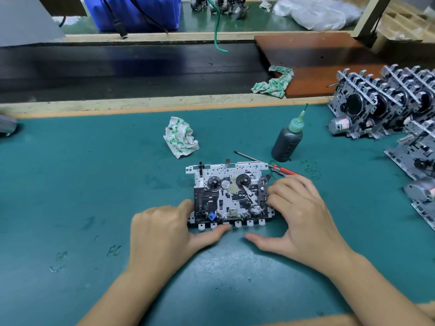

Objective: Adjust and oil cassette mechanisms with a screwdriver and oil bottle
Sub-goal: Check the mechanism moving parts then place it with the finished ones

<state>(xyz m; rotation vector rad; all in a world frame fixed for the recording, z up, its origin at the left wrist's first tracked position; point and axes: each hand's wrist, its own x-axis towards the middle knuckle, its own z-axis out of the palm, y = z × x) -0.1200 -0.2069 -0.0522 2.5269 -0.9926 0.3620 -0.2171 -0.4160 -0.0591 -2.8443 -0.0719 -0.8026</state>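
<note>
A cassette mechanism (229, 194) lies flat on the green mat (94, 184) in the middle. My left hand (162, 231) holds its left side, fingers curled at the edge and thumb along the front row of white tabs. My right hand (299, 212) holds its right side with curled fingers, thumb stretched out on the mat. Just behind the mechanism lies a screwdriver with a red handle (283, 171), partly hidden by my right fingers. A dark oil bottle (287, 142) with a green needle tip stands upright beyond it.
A crumpled white-and-green rag (180, 140) lies behind the mechanism to the left. Several stacked cassette mechanisms (386, 104) with motors fill the right side. Another rag (274, 82) sits by a brown board (313, 64). A dark conveyor belt (117, 71) runs across the back.
</note>
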